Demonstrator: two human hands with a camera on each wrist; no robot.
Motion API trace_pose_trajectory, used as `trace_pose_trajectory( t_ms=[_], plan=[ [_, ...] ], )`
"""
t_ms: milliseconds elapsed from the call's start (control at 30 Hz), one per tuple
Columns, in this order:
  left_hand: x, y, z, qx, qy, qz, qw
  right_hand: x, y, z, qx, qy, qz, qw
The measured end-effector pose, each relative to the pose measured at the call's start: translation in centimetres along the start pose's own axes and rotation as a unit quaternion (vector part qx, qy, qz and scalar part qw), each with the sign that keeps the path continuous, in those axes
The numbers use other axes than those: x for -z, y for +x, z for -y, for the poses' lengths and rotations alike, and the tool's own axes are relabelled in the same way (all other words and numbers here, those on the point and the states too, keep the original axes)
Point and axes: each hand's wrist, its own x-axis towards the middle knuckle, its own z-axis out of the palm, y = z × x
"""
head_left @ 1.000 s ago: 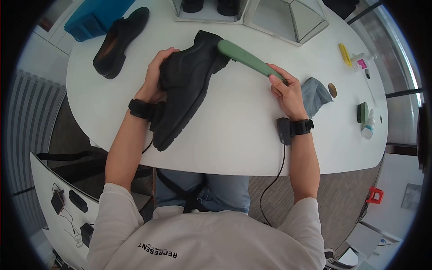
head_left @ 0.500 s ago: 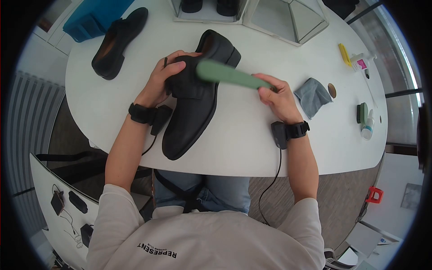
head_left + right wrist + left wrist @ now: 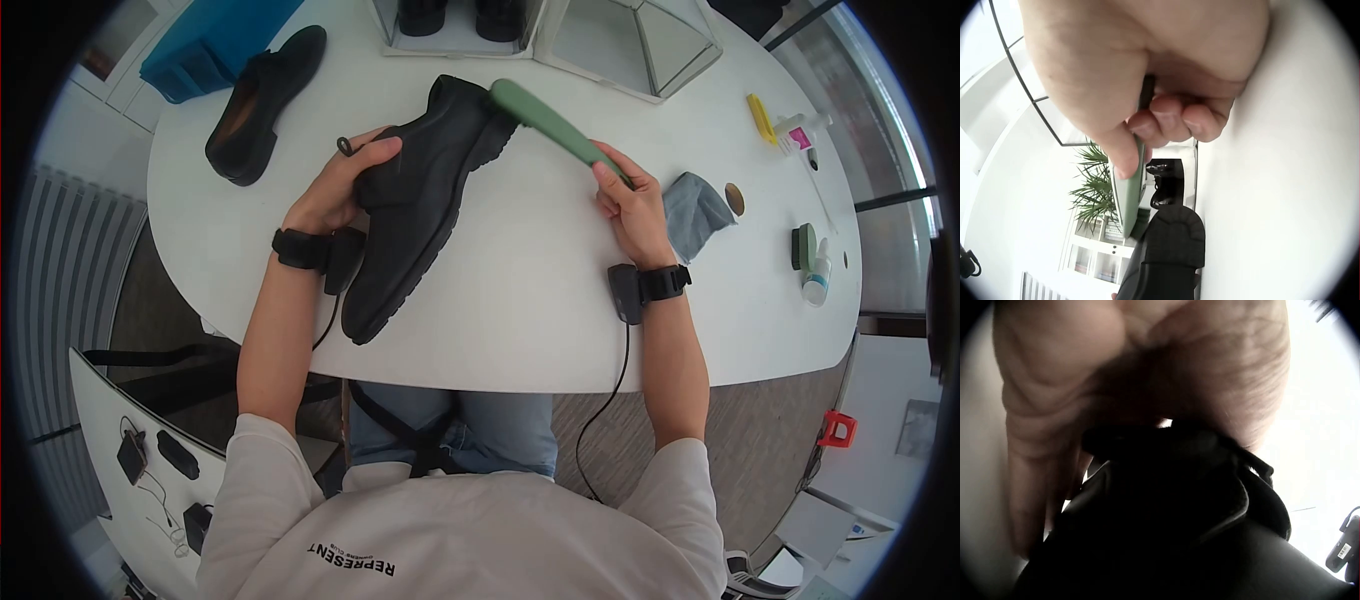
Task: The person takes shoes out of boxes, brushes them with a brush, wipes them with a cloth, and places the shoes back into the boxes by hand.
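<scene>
A black leather shoe [image 3: 415,205] is tilted on its side, toe toward the person and treaded sole edge facing right. My left hand [image 3: 340,185] grips it around the lace area, thumb on top; in the left wrist view the palm [image 3: 1147,362] arches over the dark upper [image 3: 1166,519]. Between the thumb and fingers of my right hand [image 3: 637,210] is the handle of a green-backed brush [image 3: 548,122]. Its head reaches the shoe's heel end, and the right wrist view has dark bristles [image 3: 1140,224] right beside the heel [image 3: 1175,240].
The other black shoe [image 3: 265,105] lies at the left by a blue box [image 3: 205,50]. White-framed clear boxes [image 3: 630,45] stand at the back, one with dark footwear inside. A grey cloth [image 3: 697,215], a smaller green brush [image 3: 804,247] and a bottle [image 3: 818,275] lie at the right.
Half a second ago the shoe sat more upright with the brush blurred over its instep. Now it is rolled sideways again, and the brush is back at the heel, as one second ago.
</scene>
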Motion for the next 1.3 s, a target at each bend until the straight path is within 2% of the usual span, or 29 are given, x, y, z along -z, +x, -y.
trace_pose_trajectory(
  t_ms=[33, 67, 133, 267, 333, 533, 667, 767, 833, 933, 1067, 1133, 1267, 1300],
  plan=[
    [-0.2, -0.1, -0.1, 0.011, -0.009, -0.015, 1.0, 0.0, 0.1, 0.0, -0.002, 0.037, -0.034, 0.999],
    [-0.3, -0.2, -0.1, 0.022, -0.018, -0.031, 0.999, 0.2, 0.0, 0.1, -0.003, 0.038, -0.033, 0.999],
    [-0.2, -0.2, 0.4, 0.03, -0.046, -0.032, 0.998, 0.6, -0.3, 0.5, -0.013, -0.011, 0.044, 0.999],
    [-0.9, 0.2, 1.1, 0.05, -0.081, -0.044, 0.994, 0.8, -0.2, 0.4, -0.01, -0.036, 0.048, 0.998],
    [-1.3, 0.3, 1.1, 0.044, -0.087, -0.035, 0.995, 0.7, 0.1, 0.5, 0.004, 0.005, -0.035, 0.999],
    [-1.5, 0.5, 1.2, 0.034, -0.104, -0.021, 0.994, 1.9, 0.3, 0.1, 0.009, 0.033, 0.008, 0.999],
    [-1.6, 0.5, 1.5, 0.02, -0.114, -0.016, 0.993, 1.6, 0.7, 0.1, 0.03, 0.042, -0.05, 0.997],
    [-1.4, 0.8, 1.9, -0.009, -0.117, 0.009, 0.993, 1.4, 1.6, 0.2, 0.019, 0.037, -0.042, 0.998],
    [-1.2, 0.8, 2.0, -0.009, -0.127, 0.018, 0.992, 1.4, 2.6, 0.2, -0.015, 0.068, -0.003, 0.998],
    [-1.6, 0.6, 2.0, -0.01, -0.139, 0.042, 0.989, 1.6, 3.7, 0.1, -0.024, 0.093, 0.024, 0.995],
    [-1.7, 0.7, 2.2, -0.034, -0.157, 0.071, 0.984, 2.7, 3.5, -0.5, 0.004, 0.115, 0.055, 0.992],
    [-1.8, 0.7, 2.5, -0.036, -0.163, 0.081, 0.983, 3.3, 3.0, -0.4, -0.005, 0.102, 0.125, 0.987],
    [-2.2, 1.1, 2.2, -0.022, -0.124, 0.083, 0.989, 2.5, 2.6, -0.2, -0.007, 0.043, 0.112, 0.993],
    [-2.3, 1.0, 2.2, -0.019, -0.112, 0.076, 0.991, 2.0, 2.6, -0.2, 0.007, 0.056, 0.069, 0.996]
  ],
)
